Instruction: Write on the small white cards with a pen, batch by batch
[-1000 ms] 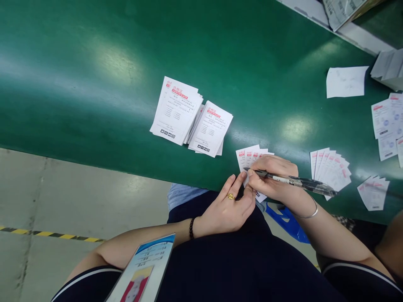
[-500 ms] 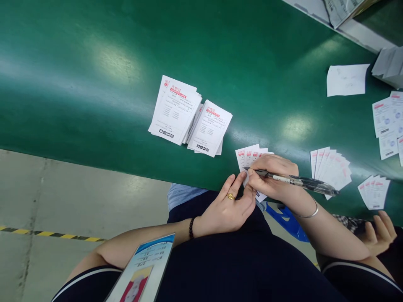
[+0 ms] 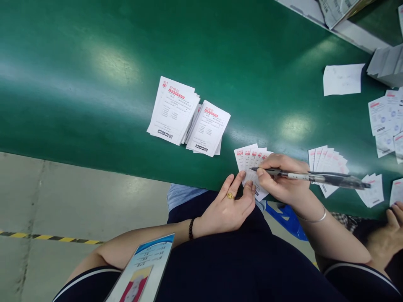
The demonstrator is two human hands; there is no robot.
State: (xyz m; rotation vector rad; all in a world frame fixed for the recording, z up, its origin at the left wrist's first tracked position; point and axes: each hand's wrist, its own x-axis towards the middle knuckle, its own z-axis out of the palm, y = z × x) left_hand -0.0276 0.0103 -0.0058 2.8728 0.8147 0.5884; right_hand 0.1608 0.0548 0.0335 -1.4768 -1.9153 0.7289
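Note:
A fan of overlapping white certificate cards (image 3: pixel 247 156) with red headings lies at the front edge of the green table. My right hand (image 3: pixel 283 178) grips a black and clear pen (image 3: pixel 327 179), its tip over the cards. My left hand (image 3: pixel 228 205), with a gold ring, rests its fingertips on the fan's lower left side, fingers apart. Left of the fan are two adjoining stacks of larger-looking certificate cards, a left stack (image 3: pixel 176 111) and a right stack (image 3: pixel 209 128).
To the right lie another card fan (image 3: pixel 329 161), a smaller fan (image 3: pixel 373 188), a blank-looking paper (image 3: pixel 343 79) and stamped cards (image 3: pixel 385 113). Another person's hand (image 3: pixel 390 235) is at the lower right edge. A grey-white stack (image 3: pixel 387 65) stands at the upper right.
My right hand and the pen have moved right across the fan, uncovering more cards. The other person's hand has shifted right. The view has shifted slightly.

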